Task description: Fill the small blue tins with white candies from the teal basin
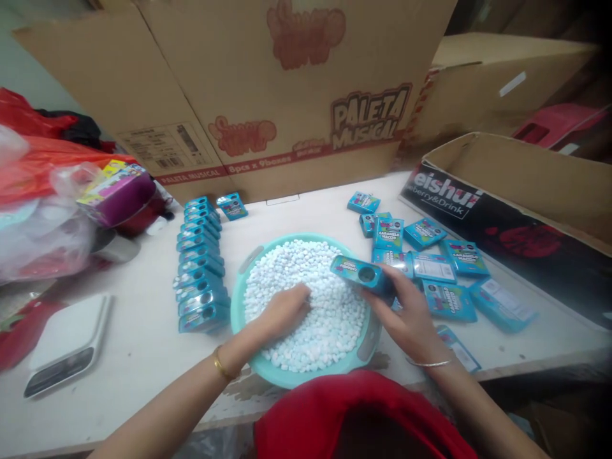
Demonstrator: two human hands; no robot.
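A round turquoise basin (pixel 306 377) full of small white and pale blue candies (pixel 329 325) stands at the table's front. My left hand (pixel 285 311) is down among the candies with its fingers curled together; whatever they hold is hidden. Over the basin's right side, my right hand (pixel 406 315) grips a small blue box (pixel 356 271), tilted, with a dark round hole in the side that shows. Left of the basin runs a row of upright blue boxes (pixel 201 255), and one more box (pixel 232 206) lies behind it. Several blue boxes (pixel 449 299) lie scattered to the right.
A white scale (pixel 69 341) sits at the left, below plastic bags (pixel 38 217) and a purple box (pixel 117 197). A large cardboard box (pixel 287 95) closes off the back. An open black-sided carton (pixel 507 236) stands at the right. The table's edge (pixel 229 417) is close in front.
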